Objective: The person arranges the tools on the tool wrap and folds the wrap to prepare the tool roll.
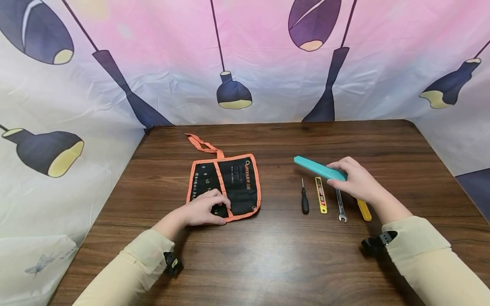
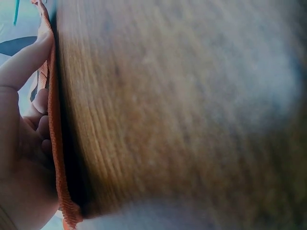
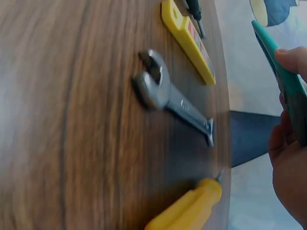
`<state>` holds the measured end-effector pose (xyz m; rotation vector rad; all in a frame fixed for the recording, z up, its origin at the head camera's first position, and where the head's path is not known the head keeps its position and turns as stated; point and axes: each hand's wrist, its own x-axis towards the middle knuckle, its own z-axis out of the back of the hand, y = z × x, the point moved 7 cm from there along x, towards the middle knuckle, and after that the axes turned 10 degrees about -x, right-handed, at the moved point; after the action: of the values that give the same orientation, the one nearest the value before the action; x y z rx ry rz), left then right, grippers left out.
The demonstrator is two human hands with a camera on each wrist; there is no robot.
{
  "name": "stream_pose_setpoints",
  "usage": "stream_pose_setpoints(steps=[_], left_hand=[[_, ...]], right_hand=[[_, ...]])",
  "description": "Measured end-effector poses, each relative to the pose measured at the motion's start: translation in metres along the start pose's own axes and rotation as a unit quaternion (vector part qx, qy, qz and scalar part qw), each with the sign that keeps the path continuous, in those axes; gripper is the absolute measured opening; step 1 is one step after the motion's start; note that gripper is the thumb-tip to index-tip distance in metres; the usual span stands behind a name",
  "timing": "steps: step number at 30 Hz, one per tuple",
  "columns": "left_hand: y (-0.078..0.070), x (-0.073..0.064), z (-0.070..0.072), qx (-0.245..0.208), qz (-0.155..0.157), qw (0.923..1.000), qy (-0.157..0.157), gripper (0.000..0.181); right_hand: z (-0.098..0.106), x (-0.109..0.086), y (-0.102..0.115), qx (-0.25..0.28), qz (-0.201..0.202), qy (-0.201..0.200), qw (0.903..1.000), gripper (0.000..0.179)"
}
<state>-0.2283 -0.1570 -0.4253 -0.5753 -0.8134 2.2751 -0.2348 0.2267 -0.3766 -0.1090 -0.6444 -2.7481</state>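
Observation:
My left hand [image 1: 204,208] rests on the lower left part of a black tool pouch [image 1: 241,187] with orange trim. The thumb lies along its near edge, while the index fingertip touches the orange divider; in the left wrist view the thumb [image 2: 29,62] meets the orange border [image 2: 56,139]. My right hand [image 1: 357,180] holds a long, narrow turquoise object [image 1: 319,168] above the table, pinching its right end between thumb and fingers. Under and beside that hand lie a silver wrench [image 1: 340,206] and a yellow-handled tool [image 1: 364,210], partly hidden by the hand.
Left of the wrench, a yellow flat tool [image 1: 320,195] with a printed label and a black-handled screwdriver [image 1: 304,202] lie side by side. An orange strap [image 1: 203,144] trails from the pouch's far edge. Behind the wooden table [image 1: 268,263] hangs a patterned cloth [image 1: 268,85].

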Motion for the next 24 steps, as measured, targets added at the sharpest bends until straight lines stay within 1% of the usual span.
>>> stream_pose_setpoints(steps=[4, 10, 15, 18, 24], left_hand=[[-0.001, 0.001, 0.0, -0.001, -0.005, 1.0, -0.003, 0.031], [-0.001, 0.0, 0.0, -0.003, -0.004, 1.0, -0.005, 0.031], [0.001, -0.003, -0.001, -0.001, -0.002, 1.0, -0.007, 0.031], [0.002, -0.004, -0.002, 0.003, -0.006, 0.9999, -0.011, 0.031], [-0.001, -0.001, 0.0, 0.006, -0.016, 0.9997, -0.02, 0.031]], right_hand=[[-0.004, 0.005, 0.011, 0.012, 0.015, 0.013, 0.9997, 0.039], [-0.015, 0.012, 0.025, 0.029, 0.036, 0.032, 0.9984, 0.037], [-0.03, 0.017, 0.037, 0.038, 0.049, 0.071, 0.9956, 0.039], [-0.037, 0.021, 0.048, 0.034, 0.063, 0.09, 0.9934, 0.039], [-0.044, 0.026, 0.071, 0.037, 0.092, 0.104, 0.9896, 0.036]])
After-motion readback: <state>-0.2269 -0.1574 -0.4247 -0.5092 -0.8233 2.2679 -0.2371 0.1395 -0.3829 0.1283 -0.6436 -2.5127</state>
